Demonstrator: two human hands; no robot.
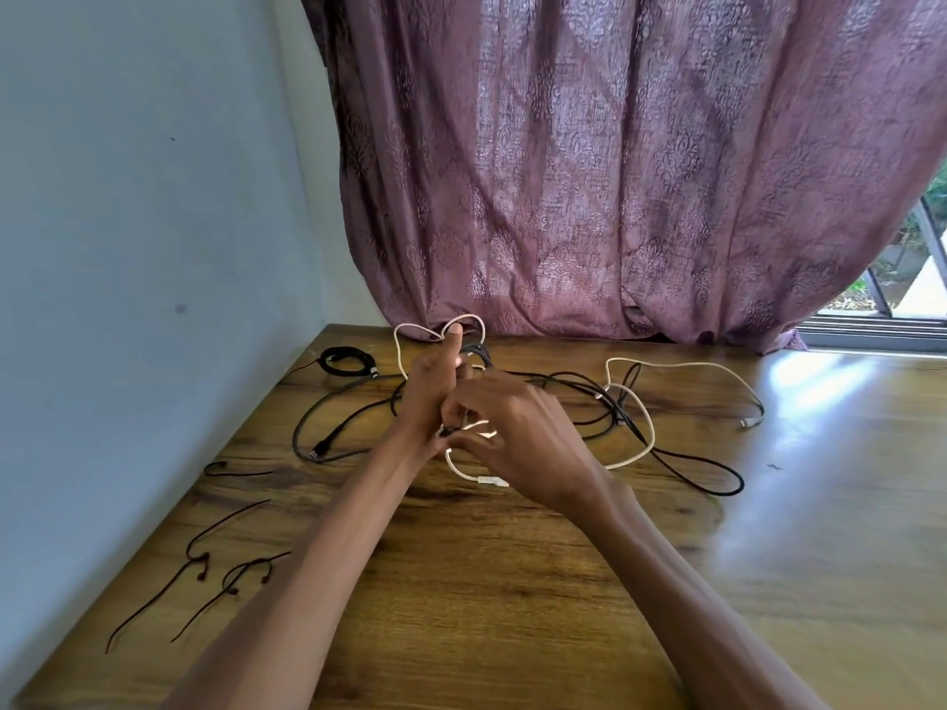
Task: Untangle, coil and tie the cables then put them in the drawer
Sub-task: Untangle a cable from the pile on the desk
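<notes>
Your wooden table is the landmark here: its left edge runs tight along the pale blue wall, its far edge sits under the purple curtain, and the broad right part of the table is bare, glossy board with daylight on it from the window beyond the table's far right corner.

Across the table's far middle the cable tangle sprawls with its long axis left to right, black and white strands crossing; 1 white plug end points toward the table's right side.

At the table's far left corner lies 1 coiled black cable. Along the table's left edge lie thin black ties, running near to far.

Your left hand is raised above the table's middle, thumb up, fingers curled round white cable loops that stand upright. Your right hand, just beside it, pinches a white strand hanging to the table.
</notes>
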